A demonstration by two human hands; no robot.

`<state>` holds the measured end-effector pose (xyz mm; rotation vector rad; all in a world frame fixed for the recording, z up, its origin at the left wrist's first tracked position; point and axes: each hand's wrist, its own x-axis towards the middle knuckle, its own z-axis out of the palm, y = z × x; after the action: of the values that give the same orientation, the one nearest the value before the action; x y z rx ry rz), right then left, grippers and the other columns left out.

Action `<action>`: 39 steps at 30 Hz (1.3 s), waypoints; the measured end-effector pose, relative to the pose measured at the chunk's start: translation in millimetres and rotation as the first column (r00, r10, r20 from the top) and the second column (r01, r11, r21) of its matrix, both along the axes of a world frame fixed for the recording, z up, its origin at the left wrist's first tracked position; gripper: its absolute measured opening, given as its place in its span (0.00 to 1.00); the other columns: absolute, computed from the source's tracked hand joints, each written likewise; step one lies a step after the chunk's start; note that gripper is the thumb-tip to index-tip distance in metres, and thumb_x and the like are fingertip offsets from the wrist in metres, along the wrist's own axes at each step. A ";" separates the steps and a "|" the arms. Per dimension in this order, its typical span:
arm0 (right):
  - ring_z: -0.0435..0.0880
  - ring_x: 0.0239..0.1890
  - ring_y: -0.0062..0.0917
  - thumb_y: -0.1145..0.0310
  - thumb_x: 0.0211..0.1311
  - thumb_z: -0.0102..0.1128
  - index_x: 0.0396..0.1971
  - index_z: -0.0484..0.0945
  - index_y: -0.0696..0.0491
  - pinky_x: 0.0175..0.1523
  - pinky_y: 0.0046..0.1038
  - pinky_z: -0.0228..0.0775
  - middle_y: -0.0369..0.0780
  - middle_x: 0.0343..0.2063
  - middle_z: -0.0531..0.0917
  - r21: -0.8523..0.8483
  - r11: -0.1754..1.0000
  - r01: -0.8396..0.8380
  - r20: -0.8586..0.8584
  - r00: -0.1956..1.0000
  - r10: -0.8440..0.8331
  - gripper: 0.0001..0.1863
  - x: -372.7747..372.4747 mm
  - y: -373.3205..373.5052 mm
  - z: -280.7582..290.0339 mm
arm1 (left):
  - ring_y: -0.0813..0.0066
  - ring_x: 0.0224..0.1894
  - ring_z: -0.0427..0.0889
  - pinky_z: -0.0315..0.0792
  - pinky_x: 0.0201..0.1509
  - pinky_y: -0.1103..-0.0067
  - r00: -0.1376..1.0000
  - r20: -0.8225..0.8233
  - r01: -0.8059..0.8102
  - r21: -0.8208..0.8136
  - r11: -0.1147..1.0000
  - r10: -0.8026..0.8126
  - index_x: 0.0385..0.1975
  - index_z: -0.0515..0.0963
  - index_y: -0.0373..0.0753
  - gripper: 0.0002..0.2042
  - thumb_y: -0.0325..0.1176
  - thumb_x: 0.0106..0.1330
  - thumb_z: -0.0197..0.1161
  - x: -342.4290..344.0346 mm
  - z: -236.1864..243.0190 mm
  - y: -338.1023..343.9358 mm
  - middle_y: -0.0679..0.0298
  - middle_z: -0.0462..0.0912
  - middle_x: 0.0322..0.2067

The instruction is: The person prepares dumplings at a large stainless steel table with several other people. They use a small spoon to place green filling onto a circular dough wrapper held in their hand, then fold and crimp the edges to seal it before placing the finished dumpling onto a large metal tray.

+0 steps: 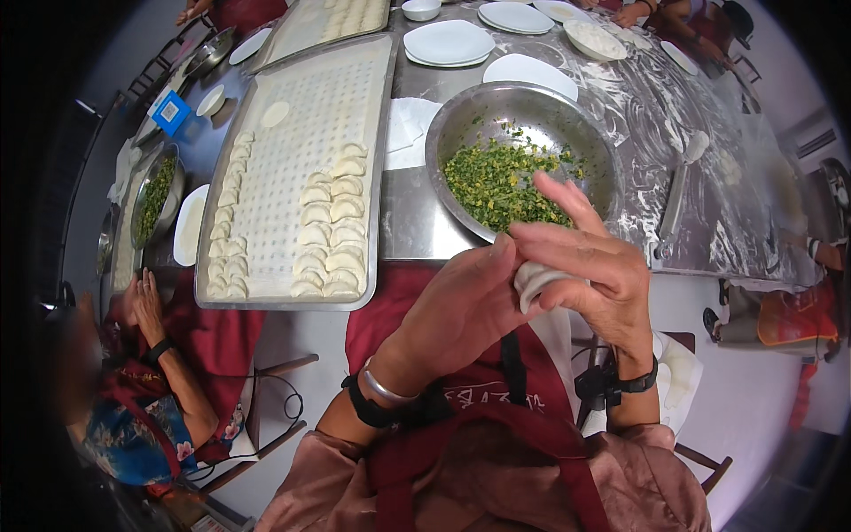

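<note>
The right hand [603,270] was closed around a white dumpling [534,282] by the metal bowl [560,124]; I couldn't tell the left hand's [456,306] grip. It looked like edge-pinching time, and next the dumpling seemed to need a tray [292,129] spot.
</note>
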<state>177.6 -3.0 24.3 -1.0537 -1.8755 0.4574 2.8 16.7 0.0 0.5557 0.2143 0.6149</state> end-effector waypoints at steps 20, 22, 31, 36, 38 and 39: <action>0.79 0.52 0.40 0.75 0.51 0.64 0.28 0.83 0.57 0.63 0.48 0.60 0.41 0.34 0.86 0.109 0.960 0.259 -0.233 0.945 -0.229 0.04 -23.6 -1.2 -19.1 | 0.85 0.45 0.73 0.68 0.49 0.86 0.839 -0.322 -0.220 0.535 0.816 0.438 0.61 0.64 0.29 0.23 0.22 0.65 0.51 2.7 -3.7 -7.5 0.67 0.77 0.44; 0.79 0.52 0.40 0.76 0.51 0.64 0.27 0.83 0.58 0.63 0.48 0.61 0.41 0.35 0.85 0.078 0.953 0.292 -0.254 0.931 -0.264 0.03 -26.4 -1.2 -16.4 | 0.85 0.44 0.73 0.68 0.49 0.86 0.835 -0.296 -0.262 0.527 0.808 0.464 0.61 0.65 0.29 0.22 0.23 0.65 0.51 5.7 -4.1 -9.3 0.67 0.77 0.43; 0.80 0.51 0.40 0.77 0.52 0.63 0.28 0.81 0.59 0.61 0.47 0.64 0.42 0.35 0.85 0.149 0.968 0.203 -0.129 0.974 -0.184 0.03 -21.1 -4.4 -14.2 | 0.86 0.43 0.72 0.68 0.47 0.86 0.805 -0.373 -0.129 0.648 0.750 0.461 0.58 0.69 0.30 0.20 0.28 0.66 0.53 -2.8 -0.6 -6.6 0.67 0.78 0.42; 0.80 0.50 0.41 0.77 0.51 0.63 0.28 0.81 0.59 0.60 0.46 0.65 0.43 0.35 0.85 0.166 0.963 0.213 -0.145 0.971 -0.190 0.04 -23.1 -0.6 -15.1 | 0.86 0.42 0.72 0.68 0.47 0.85 0.835 -0.295 -0.235 0.570 0.787 0.464 0.56 0.70 0.30 0.19 0.28 0.67 0.53 2.3 -1.0 -7.6 0.69 0.78 0.41; 0.80 0.50 0.41 0.78 0.50 0.63 0.28 0.81 0.59 0.60 0.46 0.65 0.44 0.36 0.85 0.156 0.965 0.209 -0.177 0.968 -0.181 0.04 -24.2 -0.8 -14.7 | 0.86 0.43 0.72 0.68 0.47 0.85 0.839 -0.285 -0.217 0.605 0.766 0.463 0.56 0.70 0.30 0.18 0.28 0.67 0.53 1.2 0.8 -6.4 0.69 0.78 0.41; 0.80 0.50 0.41 0.78 0.50 0.63 0.27 0.80 0.59 0.60 0.46 0.65 0.44 0.36 0.85 0.156 0.966 0.208 -0.172 0.968 -0.180 0.03 -24.8 -0.5 -14.2 | 0.86 0.43 0.72 0.68 0.47 0.85 0.839 -0.287 -0.216 0.604 0.767 0.462 0.56 0.70 0.30 0.18 0.28 0.67 0.53 1.0 0.2 -6.4 0.69 0.78 0.41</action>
<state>152.7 -3.5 10.1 -1.0416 -1.6227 0.2499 3.8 10.3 0.2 1.2409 0.5727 0.9289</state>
